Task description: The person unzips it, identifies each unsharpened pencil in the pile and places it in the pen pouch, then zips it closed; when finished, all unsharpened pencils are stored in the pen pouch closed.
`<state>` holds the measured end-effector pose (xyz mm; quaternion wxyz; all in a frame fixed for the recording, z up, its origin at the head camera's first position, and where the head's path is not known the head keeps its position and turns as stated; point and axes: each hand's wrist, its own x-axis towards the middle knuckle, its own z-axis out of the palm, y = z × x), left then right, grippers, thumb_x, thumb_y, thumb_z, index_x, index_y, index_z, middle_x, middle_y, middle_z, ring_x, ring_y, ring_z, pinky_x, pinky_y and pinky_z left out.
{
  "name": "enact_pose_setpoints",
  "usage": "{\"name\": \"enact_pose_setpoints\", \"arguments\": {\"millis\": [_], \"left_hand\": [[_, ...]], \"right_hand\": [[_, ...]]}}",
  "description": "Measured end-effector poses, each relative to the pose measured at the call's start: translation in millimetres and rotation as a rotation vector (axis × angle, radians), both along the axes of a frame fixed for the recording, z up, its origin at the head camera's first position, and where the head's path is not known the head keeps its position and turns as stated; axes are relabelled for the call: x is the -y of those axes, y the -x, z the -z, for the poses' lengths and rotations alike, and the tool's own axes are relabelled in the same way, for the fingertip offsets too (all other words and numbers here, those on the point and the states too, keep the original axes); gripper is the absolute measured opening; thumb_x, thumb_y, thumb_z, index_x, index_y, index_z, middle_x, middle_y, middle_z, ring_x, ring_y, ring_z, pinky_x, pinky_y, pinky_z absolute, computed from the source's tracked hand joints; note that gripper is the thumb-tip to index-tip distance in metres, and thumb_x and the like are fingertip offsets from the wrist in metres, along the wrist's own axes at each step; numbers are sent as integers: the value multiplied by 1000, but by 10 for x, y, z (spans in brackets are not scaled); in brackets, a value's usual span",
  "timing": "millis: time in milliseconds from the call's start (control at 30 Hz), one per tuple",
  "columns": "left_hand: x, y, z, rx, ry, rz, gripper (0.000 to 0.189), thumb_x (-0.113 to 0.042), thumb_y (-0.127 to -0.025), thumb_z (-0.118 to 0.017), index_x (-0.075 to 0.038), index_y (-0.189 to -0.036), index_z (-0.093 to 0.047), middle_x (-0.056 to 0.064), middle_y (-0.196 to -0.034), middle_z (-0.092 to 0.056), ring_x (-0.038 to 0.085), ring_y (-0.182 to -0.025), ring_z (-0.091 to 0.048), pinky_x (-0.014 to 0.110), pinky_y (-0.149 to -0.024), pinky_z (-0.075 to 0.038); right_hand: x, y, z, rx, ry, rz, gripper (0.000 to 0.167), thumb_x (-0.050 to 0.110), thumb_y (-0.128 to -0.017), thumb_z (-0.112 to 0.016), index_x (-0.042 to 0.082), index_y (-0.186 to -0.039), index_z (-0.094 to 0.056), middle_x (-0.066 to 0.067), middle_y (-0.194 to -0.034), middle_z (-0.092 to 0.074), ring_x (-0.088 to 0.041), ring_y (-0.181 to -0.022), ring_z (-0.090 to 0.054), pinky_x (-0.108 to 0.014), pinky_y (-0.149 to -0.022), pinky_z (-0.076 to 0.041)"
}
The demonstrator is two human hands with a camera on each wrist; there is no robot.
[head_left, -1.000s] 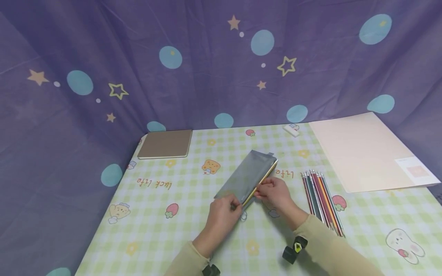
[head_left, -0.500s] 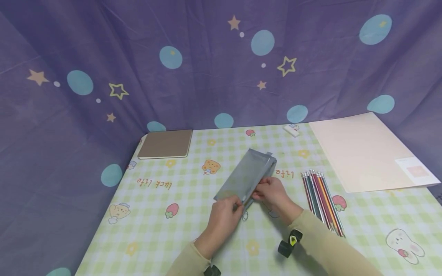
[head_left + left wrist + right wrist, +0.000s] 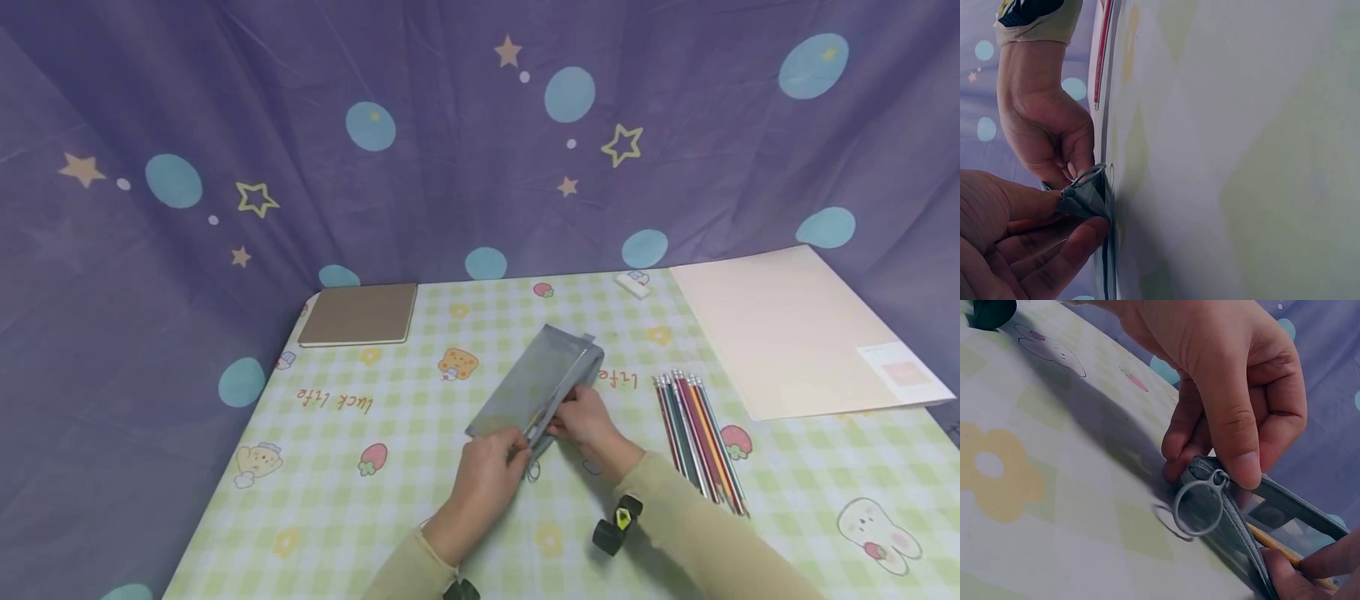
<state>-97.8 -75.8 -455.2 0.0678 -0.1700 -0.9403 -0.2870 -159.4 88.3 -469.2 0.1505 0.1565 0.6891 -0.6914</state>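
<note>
A grey mesh zip pencil case [image 3: 528, 379] lies slanted on the table in the head view. My left hand [image 3: 486, 467] pinches its near end between thumb and fingers, beside the ring-shaped zip pull [image 3: 1199, 508]. My right hand [image 3: 585, 421] grips the zip edge further up, its fingertips partly hidden behind the fabric. In the right wrist view the zip edges stand apart near the pull, and a slim yellow rod [image 3: 1272, 540] shows between them. Several pencils [image 3: 697, 433] lie side by side to the right of my right hand.
A brown notebook [image 3: 360, 314] sits at the back left. A white eraser [image 3: 632, 285] lies at the back, and a large pale folder [image 3: 795, 333] covers the right side. Checked cloth [image 3: 420, 533] covers the table; a purple curtain [image 3: 465, 167] hangs behind.
My right hand has shifted slightly left and in against the zip edge. The yellow strip along that edge has gone from the head view, and the edges have parted. My left hand has barely moved.
</note>
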Motion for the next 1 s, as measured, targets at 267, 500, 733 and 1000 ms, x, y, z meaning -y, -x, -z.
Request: {"name": "enact_pose_setpoints", "arguments": {"millis": [267, 500, 733, 1000], "left_hand": [[8, 7, 9, 35, -36, 2, 10, -14, -82, -77, -16, -79, -68, -4, -73, -68, 6, -58, -53, 23, -52, -41], [16, 0, 41, -30, -66, -8, 13, -13, -80, -79, -17, -75, -67, -5, -75, -69, 11, -64, -61, 27, -57, -46], [20, 24, 45, -18, -106, -23, 12, -12, -79, -78, -17, -74, -68, -6, -72, -68, 4, -57, -52, 23, -54, -43], [37, 33, 16, 40, -106, -36, 10, -14, -81, -77, -17, -76, -69, -5, -74, -69, 3, -57, -52, 24, -57, -44]], "right_hand": [[-2, -52, -8, -29, 58, -6, 34, -11, -85, -57, -16, -117, -48, -16, -85, -62, -13, -64, -64, -25, -64, -55], [-169, -166, -59, -106, 79, -71, 29, -5, -90, -54, -17, -116, -54, -21, -95, -68, -18, -74, -68, -28, -70, -56], [-529, -253, -136, -191, 72, -194, 33, 3, -97, -54, -19, -122, -50, -30, -110, -64, -22, -81, -71, -33, -74, -56], [-982, -340, -215, -214, 8, -207, 31, 2, -96, -55, -19, -119, -50, -24, -106, -67, -20, -79, -70, -35, -73, -57]]}}
